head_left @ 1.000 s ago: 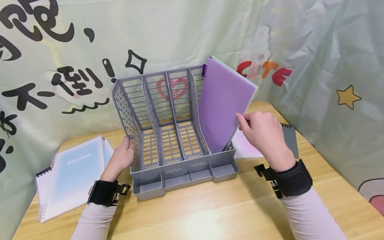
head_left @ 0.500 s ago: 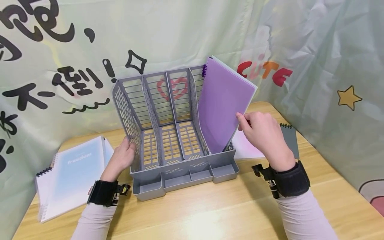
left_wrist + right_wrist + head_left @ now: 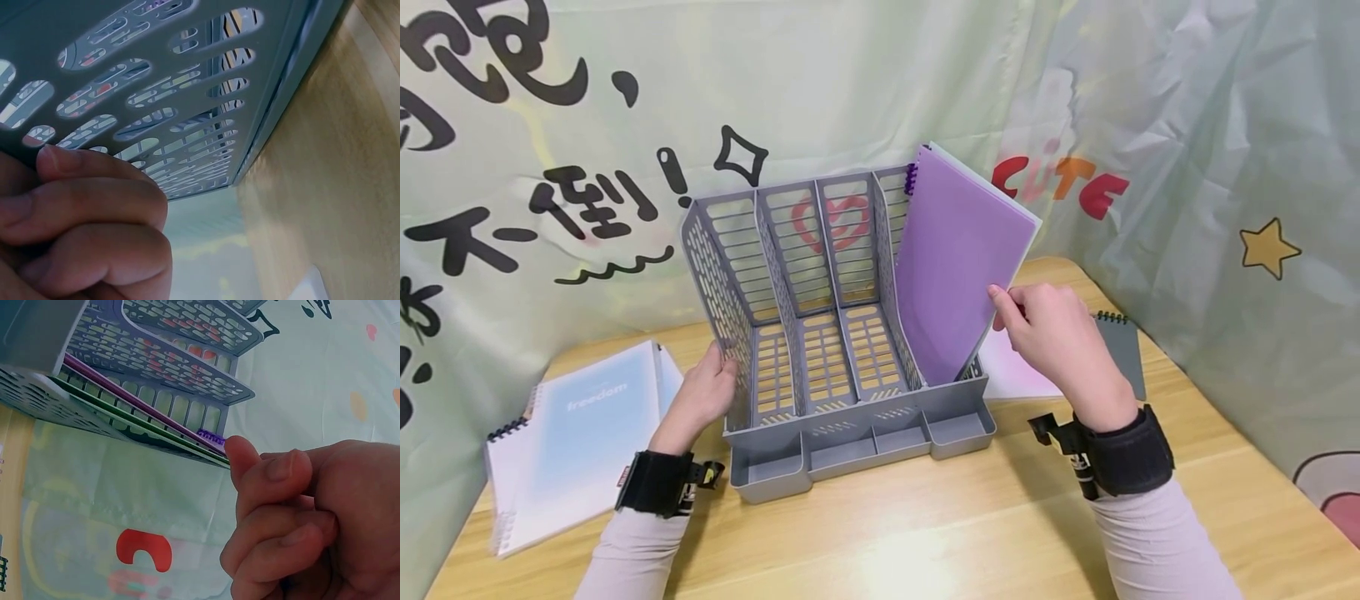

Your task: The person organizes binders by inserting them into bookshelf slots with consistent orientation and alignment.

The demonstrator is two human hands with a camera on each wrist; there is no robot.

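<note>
A grey file organizer (image 3: 823, 433) with tall perforated dividers stands on the table in the head view. My left hand (image 3: 703, 387) grips its left side wall; in the left wrist view, curled fingers (image 3: 106, 206) lie against the slotted panel. A purple spiral notebook (image 3: 958, 258) stands tilted in the rightmost compartment, its upper part above the organizer. My right hand (image 3: 1060, 342) pinches the notebook's right edge between thumb and fingers. Directly behind the purple cover shows a pale green edge; in the right wrist view a green sheet edge (image 3: 137, 422) runs beside it.
At the left lie several overlapping notebooks, a blue-and-white one (image 3: 583, 433) on top. A pink-and-white notebook (image 3: 1015, 367) and a dark grey spiral notebook (image 3: 1120, 354) lie right of the organizer, partly behind my right hand. A printed cloth (image 3: 865, 75) hangs behind the table.
Very little differs. My right hand and forearm have shifted slightly left, with the purple notebook's outer corner. My left hand stays on the organizer's side wall.
</note>
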